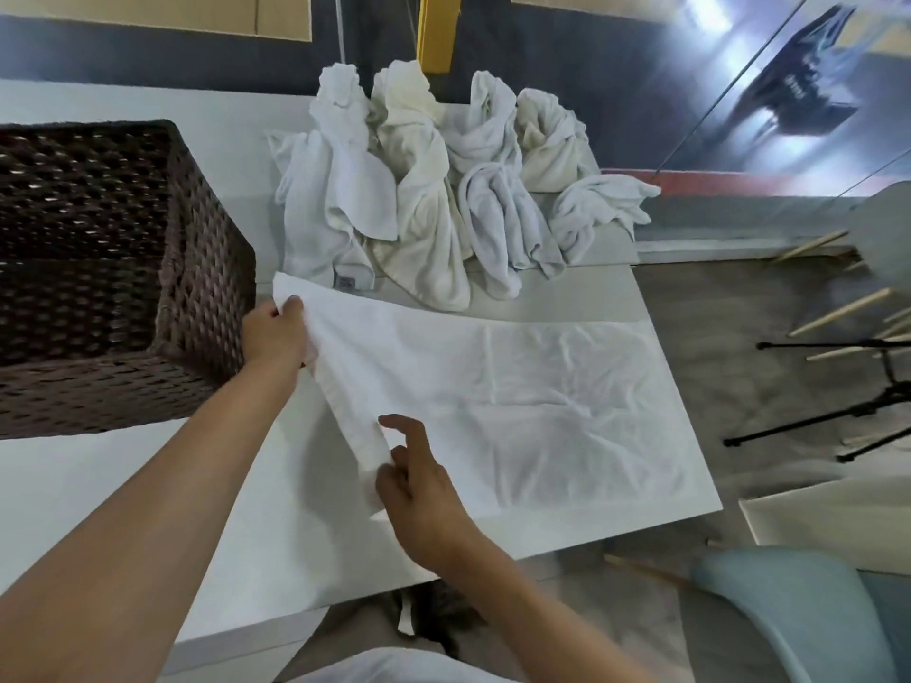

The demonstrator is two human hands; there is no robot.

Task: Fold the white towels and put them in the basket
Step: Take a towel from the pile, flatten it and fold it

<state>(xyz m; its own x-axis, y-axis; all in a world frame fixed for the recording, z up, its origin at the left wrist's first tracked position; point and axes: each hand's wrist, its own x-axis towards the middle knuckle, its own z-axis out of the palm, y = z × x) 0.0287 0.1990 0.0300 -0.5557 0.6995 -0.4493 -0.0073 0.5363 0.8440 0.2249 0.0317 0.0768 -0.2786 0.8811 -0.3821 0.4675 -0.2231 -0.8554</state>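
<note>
A white towel (532, 401) lies spread across the right part of the white table (148, 510), its left edge lifted off the surface. My left hand (276, 332) pinches the far left corner of that edge. My right hand (419, 490) grips the near left corner between thumb and fingers. A heap of several crumpled white towels (434, 189) sits at the back of the table. The dark brown woven basket (98, 268) stands at the left, right beside my left hand; its inside is not visible.
The table's right edge runs just past the spread towel, with grey floor beyond. A light blue chair (808, 613) is at the lower right, a black tripod (848, 411) on the floor to the right, and another chair with wooden legs (867, 248) further back.
</note>
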